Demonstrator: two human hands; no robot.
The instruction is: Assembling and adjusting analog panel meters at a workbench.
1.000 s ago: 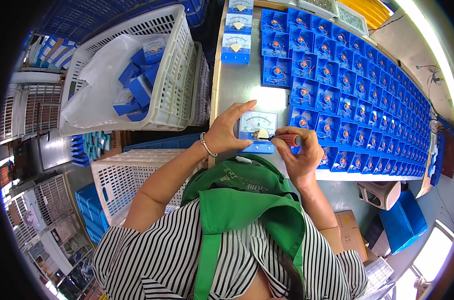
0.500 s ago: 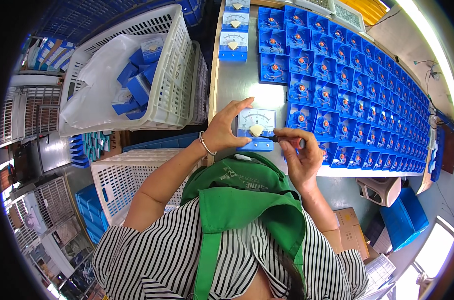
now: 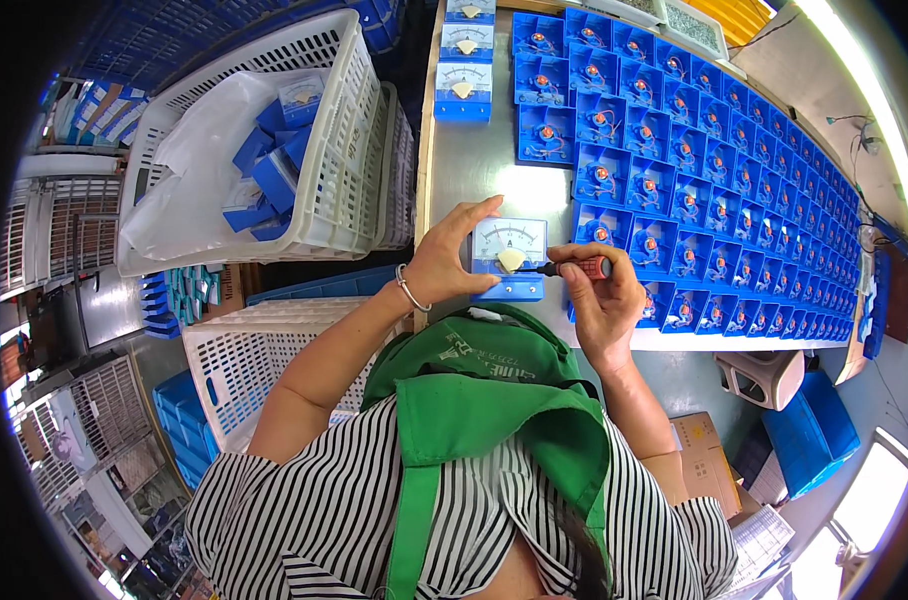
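Note:
A blue-and-white panel ammeter (image 3: 510, 236) lies face up at the table's near edge, in front of my body. My left hand (image 3: 452, 250) grips its left side, thumb at the lower part and fingers at the upper edge. In my right hand (image 3: 604, 300) is a screwdriver (image 3: 584, 268) with a red and black handle, held almost level. Its tip touches or nearly touches the meter's face near the cream fan-shaped piece (image 3: 512, 261); exact contact is too small to tell.
Several blue open housings with orange-red coils (image 3: 649, 190) fill the table to the right. More finished-looking meters (image 3: 463, 90) line the far left edge. A white crate (image 3: 324, 190) with blue cases stands left; another white crate (image 3: 264, 350) sits below it.
The screwdriver's handle has swung so that it lies more level and its shaft shows more clearly. My left hand keeps its hold on the meter.

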